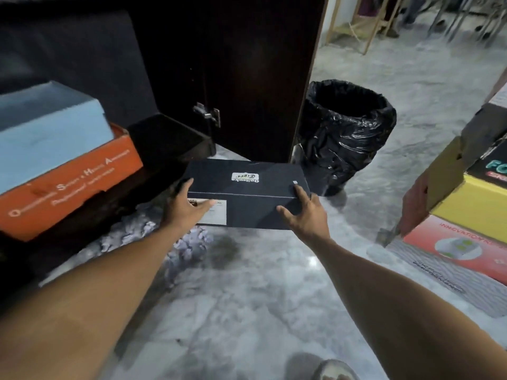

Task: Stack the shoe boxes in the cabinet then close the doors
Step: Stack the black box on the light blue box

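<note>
The person holds the black shoe box (247, 197) at frame centre, left hand (184, 207) and right hand (303, 212) gripping its ends, and should keep it level while swinging it left onto the light blue box (52, 130) in the cabinet (170, 141).

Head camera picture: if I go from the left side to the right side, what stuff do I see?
Light blue box on the orange box → black box held in both hands → bin with a black bag → yellow box
</note>
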